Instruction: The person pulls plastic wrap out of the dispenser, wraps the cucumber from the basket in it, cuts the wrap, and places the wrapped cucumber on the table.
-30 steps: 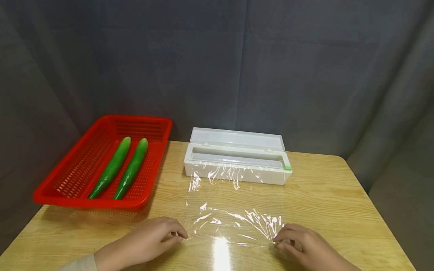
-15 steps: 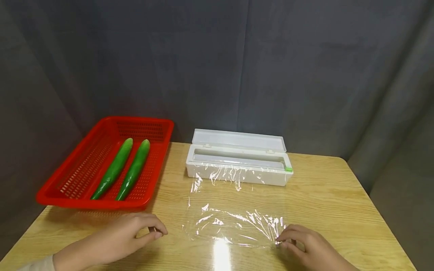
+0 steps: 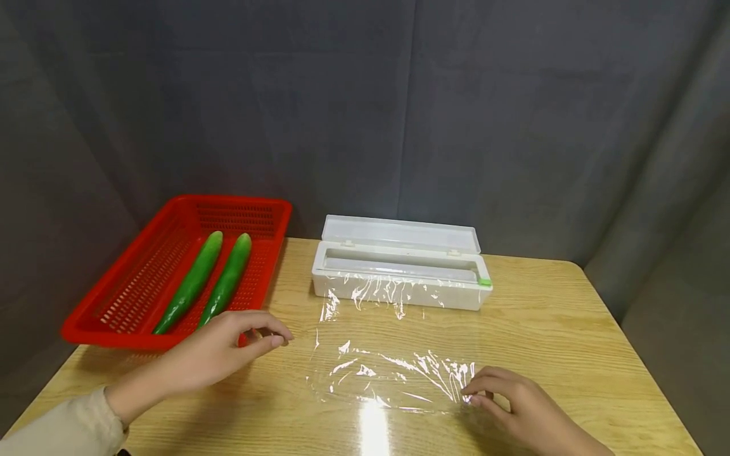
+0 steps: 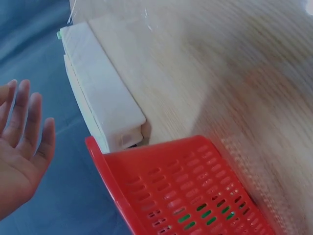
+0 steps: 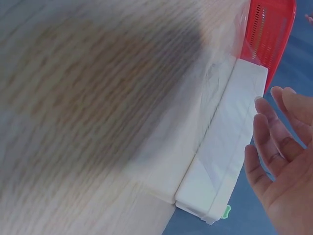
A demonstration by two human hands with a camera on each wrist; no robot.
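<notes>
The relaxed, empty left hand (image 3: 225,347) has neared the basket (image 3: 114,339); whether right hand (image 3: 518,400) pinches film (image 3: 400,362) is unclear.

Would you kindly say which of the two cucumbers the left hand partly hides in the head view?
The cucumber nearer the white box: the left hand covers its lower tip; the other cucumber, farther left, clears the hand.

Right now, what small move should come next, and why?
Probably the left hand should reach for the nearer cucumber: that hand holds nothing and is close to the red basket where it lies, while the right hand appears to pinch a corner of clear film, which stretches from the white box and bears nothing.
</notes>
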